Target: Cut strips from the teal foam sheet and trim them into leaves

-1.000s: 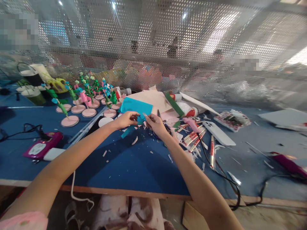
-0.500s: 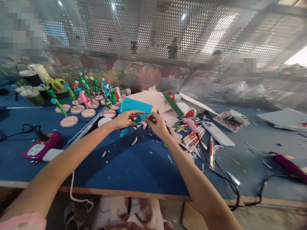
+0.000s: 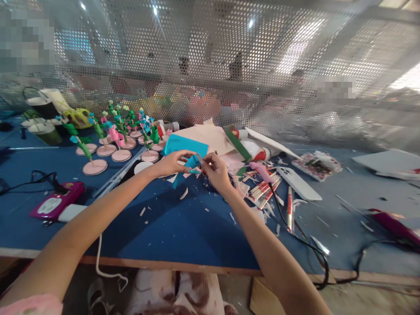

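Over the middle of the blue table, my left hand (image 3: pixel 175 164) is closed on a narrow blue paper strip (image 3: pixel 193 161), one end of which hangs down below the fingers. My right hand (image 3: pixel 215 169) pinches the strip's other end, its thumb and forefinger close to the left fingertips. A larger sheet of blue paper (image 3: pixel 187 145) lies just behind both hands. To the left stand several small paper figures in green, pink and blue on round pink bases (image 3: pixel 95 167).
A pink glue gun (image 3: pixel 261 171), a white phone (image 3: pixel 298 183) and red-and-white sticks (image 3: pixel 264 190) lie to the right, among paper scraps. Purple devices sit at the left (image 3: pixel 59 201) and far right. Cables cross the front edge. A perforated metal screen (image 3: pixel 210 57) rises behind.
The blue strip has turned between my hands, and more of it shows between the fingers. My hands have barely shifted.
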A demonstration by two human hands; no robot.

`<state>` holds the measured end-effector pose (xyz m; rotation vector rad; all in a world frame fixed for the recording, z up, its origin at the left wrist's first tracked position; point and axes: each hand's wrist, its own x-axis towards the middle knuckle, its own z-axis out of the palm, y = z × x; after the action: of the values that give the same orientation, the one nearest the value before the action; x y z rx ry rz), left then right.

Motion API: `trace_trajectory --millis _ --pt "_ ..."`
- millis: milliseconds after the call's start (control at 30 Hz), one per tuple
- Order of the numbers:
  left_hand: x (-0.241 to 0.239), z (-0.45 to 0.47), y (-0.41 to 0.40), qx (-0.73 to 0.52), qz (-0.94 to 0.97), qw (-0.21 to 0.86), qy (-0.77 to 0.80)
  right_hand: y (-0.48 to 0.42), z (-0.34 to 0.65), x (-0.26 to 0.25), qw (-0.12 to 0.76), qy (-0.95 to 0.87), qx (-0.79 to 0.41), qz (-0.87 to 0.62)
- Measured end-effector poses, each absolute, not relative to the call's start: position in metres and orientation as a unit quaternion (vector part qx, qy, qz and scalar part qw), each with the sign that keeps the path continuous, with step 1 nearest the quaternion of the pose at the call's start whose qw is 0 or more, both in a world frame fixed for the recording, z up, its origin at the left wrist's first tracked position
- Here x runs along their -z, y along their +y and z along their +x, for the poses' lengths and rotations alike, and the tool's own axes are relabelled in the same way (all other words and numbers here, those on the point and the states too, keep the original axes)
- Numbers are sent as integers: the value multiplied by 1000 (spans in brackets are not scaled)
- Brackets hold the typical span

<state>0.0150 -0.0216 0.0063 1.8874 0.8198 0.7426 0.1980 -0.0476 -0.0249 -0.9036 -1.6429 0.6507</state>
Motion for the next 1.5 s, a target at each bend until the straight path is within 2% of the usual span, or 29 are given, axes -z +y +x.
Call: trace_trajectory --millis 267,567,733,933,1133,1300,1500 --pt "0 18 -18 -350 696 541 316 -48 199 20 544 -677 -309 -388" --pt "2 23 -25 -376 701 527 297 -53 193 17 577 -649 -297 -398" --pt "4 25 -26 -411 675 533 302 -50 192 15 561 -587 -449 -374" --pt "-5 19 -31 -408 541 694 245 -49 198 11 542 -540 -535 -358" --pt "-2 24 -30 -434 521 684 269 -46 200 13 541 -541 -530 -366" --pt "7 31 -38 -375 518 707 302 -48 194 19 557 -555 -505 -357" --pt "3 20 -33 -355 509 741 256 -48 200 16 556 -537 -522 -361"
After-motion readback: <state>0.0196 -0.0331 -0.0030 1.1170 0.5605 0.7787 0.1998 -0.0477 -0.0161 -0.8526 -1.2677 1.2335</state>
